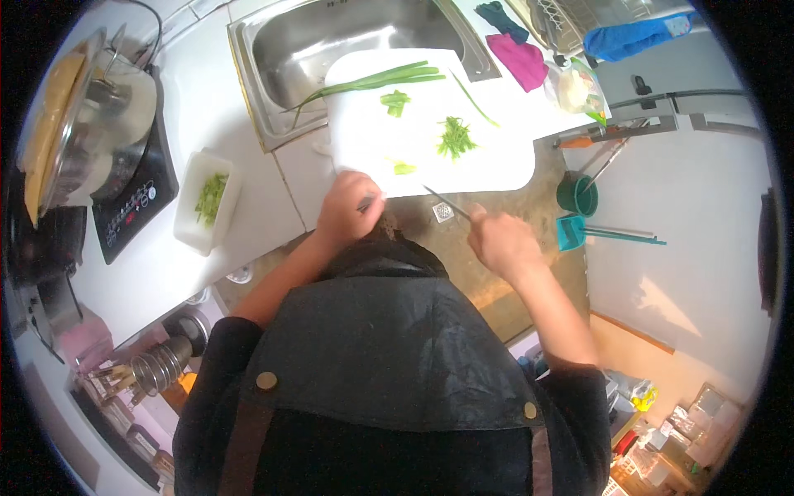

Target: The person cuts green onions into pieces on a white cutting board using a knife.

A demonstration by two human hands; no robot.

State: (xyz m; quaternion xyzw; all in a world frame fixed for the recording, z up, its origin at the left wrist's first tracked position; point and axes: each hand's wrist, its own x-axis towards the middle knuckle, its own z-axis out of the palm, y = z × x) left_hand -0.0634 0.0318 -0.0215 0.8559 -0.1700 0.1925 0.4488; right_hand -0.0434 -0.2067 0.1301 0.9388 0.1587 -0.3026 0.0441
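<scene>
My right hand [504, 242] grips a knife [448, 203], its dark narrow blade slanting up and left over the near edge of the white cutting board [428, 170]. My left hand [348, 208] is curled at the board's near left corner. A small dark shape shows at its fingers, and I cannot tell what it is. Close by lie a few pale green cut pieces [404, 168]. A heap of finely sliced green leaves [456, 139] sits at the right, short cut stalks [395, 103] near the middle. Long green onion stalks [397, 75] stretch across the far side.
The board overlaps a steel sink [298, 56]. Leftward stand a white tub [232, 186] of chopped greens and a black induction cooker [139, 198] bearing a pot. A magenta cloth [518, 62] and a plastic bag [577, 90] lie at the right. A teal dustpan [570, 233] is on the floor.
</scene>
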